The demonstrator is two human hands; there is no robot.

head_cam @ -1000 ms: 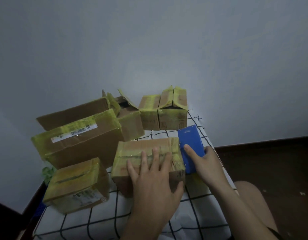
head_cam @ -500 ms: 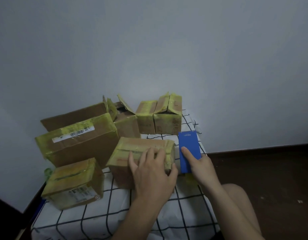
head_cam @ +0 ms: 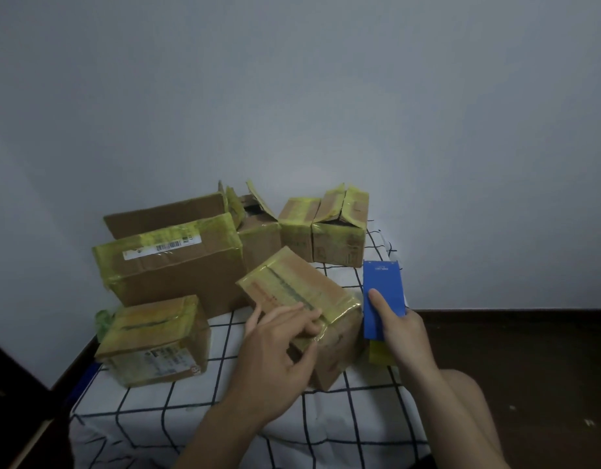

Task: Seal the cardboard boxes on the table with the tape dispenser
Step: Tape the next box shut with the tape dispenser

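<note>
The left hand (head_cam: 278,350) grips the near top edge of the middle box (head_cam: 299,292). Its fingers (head_cam: 305,319) lie curled over the taped top, and the thumb presses on the side face below. This box sits turned at an angle on the table (head_cam: 326,418), which is covered by a white cloth with a black grid.

Just to the right of the box, the right hand (head_cam: 404,336) holds the blue tape dispenser (head_cam: 383,286) upright. The index finger lies straight along its face and the other fingers are wrapped behind it (a bit of yellow tape shows under the hand). Whether the dispenser touches the box I cannot tell.

A small taped box (head_cam: 150,336) sits at the front left. Behind it is a large box (head_cam: 170,265) with a white label. At the back are an open box (head_cam: 258,228) with raised flaps and two small boxes (head_cam: 338,238) side by side, the right one with its flaps half up.
</note>
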